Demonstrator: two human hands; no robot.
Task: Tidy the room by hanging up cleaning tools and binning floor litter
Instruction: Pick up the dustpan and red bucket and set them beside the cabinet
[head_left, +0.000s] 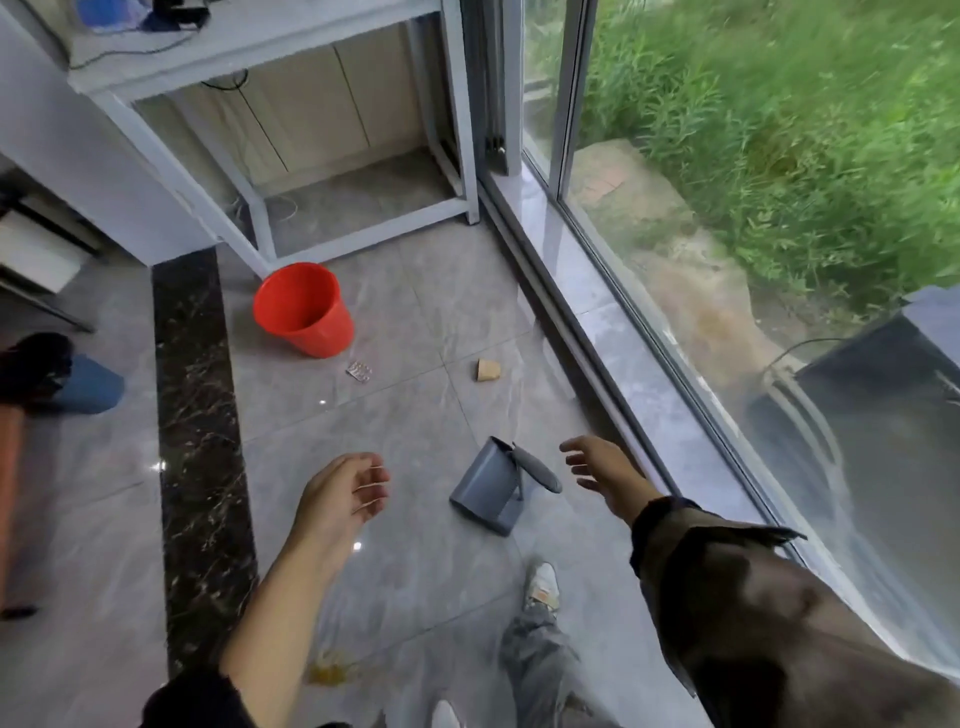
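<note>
Left hand (345, 493) and right hand (597, 462) were both empty, fingers loosely spread, either side of grey dustpan (491, 491) lying on floor (415, 415). Red bin (304, 310) stood by shelf frame (363, 228); blister pack (359, 371) and paper cup (487, 370) lay near it.

Both arms reach forward and down. The left hand (345, 493) and right hand (597, 464) are empty, fingers loosely curled.
</note>
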